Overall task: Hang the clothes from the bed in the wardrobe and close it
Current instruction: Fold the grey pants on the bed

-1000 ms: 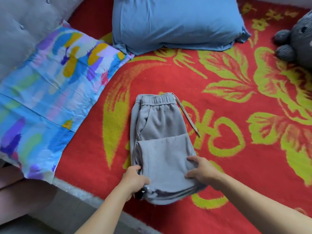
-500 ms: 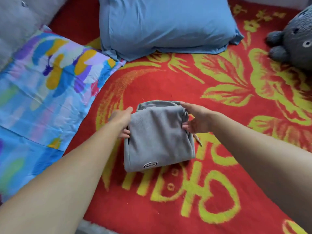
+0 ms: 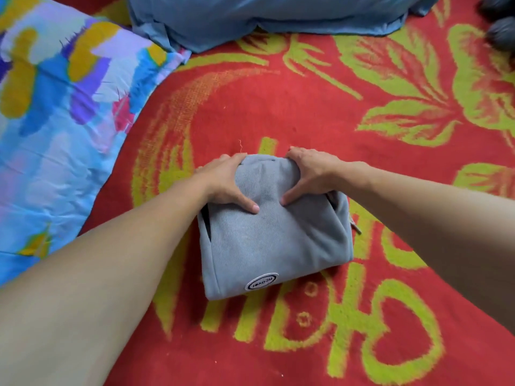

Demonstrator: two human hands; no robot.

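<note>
Both hands [image 3: 271, 181] cover folded trousers [image 3: 274, 238].

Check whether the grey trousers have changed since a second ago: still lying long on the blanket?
Yes. The grey trousers are now folded into a compact bundle; the waistband end that reached toward the blue pillow is covered. Both hands grip its far edge.

Beyond the fingertips of the left hand [image 3: 225, 182] and right hand [image 3: 312, 174], the red blanket [image 3: 278, 107] lies bare up to the blue pillow [image 3: 250, 18]. Left of the left fingers, a strip of blanket separates them from the multicoloured pillow [image 3: 55, 107]. Under both palms the folded grey garment [image 3: 276, 240] fills the space; blanket right of the right fingers is open.
</note>
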